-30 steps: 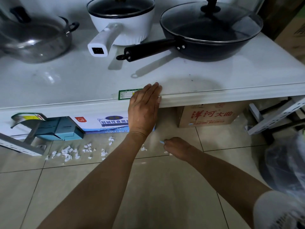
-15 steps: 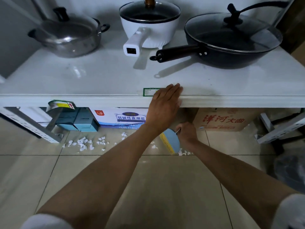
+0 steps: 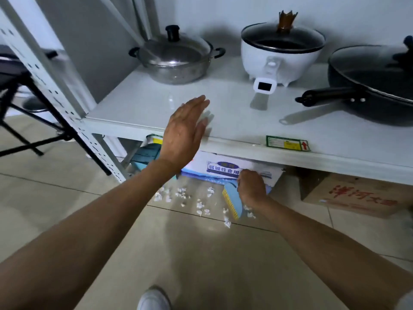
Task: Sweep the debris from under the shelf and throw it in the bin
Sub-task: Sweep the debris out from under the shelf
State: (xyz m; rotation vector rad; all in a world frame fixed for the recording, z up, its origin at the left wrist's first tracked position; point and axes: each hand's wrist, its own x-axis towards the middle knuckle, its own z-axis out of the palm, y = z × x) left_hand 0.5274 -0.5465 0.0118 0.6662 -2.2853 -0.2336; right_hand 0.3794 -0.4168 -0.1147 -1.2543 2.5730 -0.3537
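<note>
Small white scraps of debris (image 3: 183,196) lie scattered on the tiled floor just in front of the white shelf (image 3: 234,121). My right hand (image 3: 251,186) is low at the floor below the shelf edge, gripping a light blue hand brush (image 3: 232,203) with yellow bristles that stands among the scraps. My left hand (image 3: 185,133) hovers flat with fingers together over the shelf's front edge, holding nothing. No bin is in view.
A steel pot (image 3: 174,57), a white electric pot (image 3: 281,50) and a black lidded pan (image 3: 371,83) stand on the shelf. Under it sit a blue-white box (image 3: 223,170), a teal item (image 3: 146,155) and a brown carton (image 3: 355,195). A perforated upright (image 3: 55,90) and a black stand (image 3: 26,121) are left.
The view has swung left. My left hand has lifted off the shelf edge and shifted left. My right hand has carried the brush left, closer to the main scatter of scraps.
</note>
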